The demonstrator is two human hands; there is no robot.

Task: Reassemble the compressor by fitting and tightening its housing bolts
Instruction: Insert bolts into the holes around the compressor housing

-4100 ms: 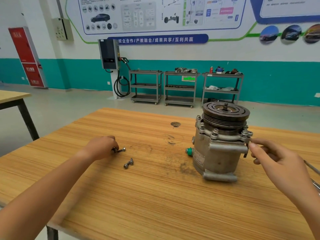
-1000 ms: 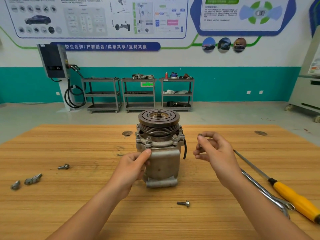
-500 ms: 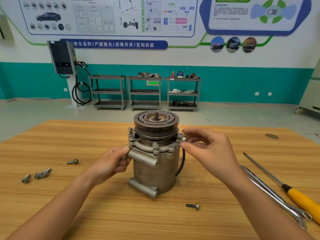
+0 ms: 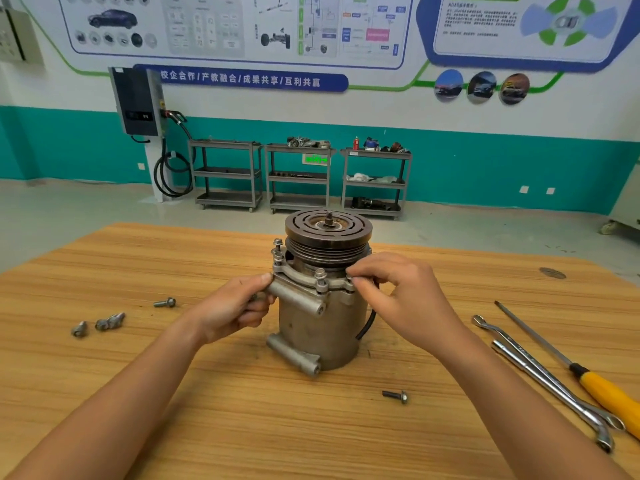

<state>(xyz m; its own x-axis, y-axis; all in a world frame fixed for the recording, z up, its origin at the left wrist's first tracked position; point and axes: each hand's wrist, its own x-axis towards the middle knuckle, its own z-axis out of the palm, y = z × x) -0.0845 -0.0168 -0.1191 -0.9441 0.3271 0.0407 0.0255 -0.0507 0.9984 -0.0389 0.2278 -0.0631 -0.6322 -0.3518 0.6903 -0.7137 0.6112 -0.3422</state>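
Plainly this is a steadying-and-threading pose. The compressor (image 4: 322,327) stands upright in the middle of the frame on the wooden table (image 4: 242,427), pulley up, so the flange holes face the person. At its left, the left hand (image 4: 235,308) wraps its fingers round the compressor's upper mounting lug, probably to stop the body turning. At its right, the right hand (image 4: 398,296) has thumb and forefinger pinched together on the flange rim. What they pinch is hidden, most likely a bolt being started by hand. Several fitted bolts (image 4: 320,274) stand proud of the flange, so they look not yet tightened. At middle left lie spare bolts (image 4: 110,321), with a single bolt (image 4: 395,395) below the compressor. At lower right, near the working hand, wait wrenches (image 4: 540,372) and a screwdriver (image 4: 609,393).
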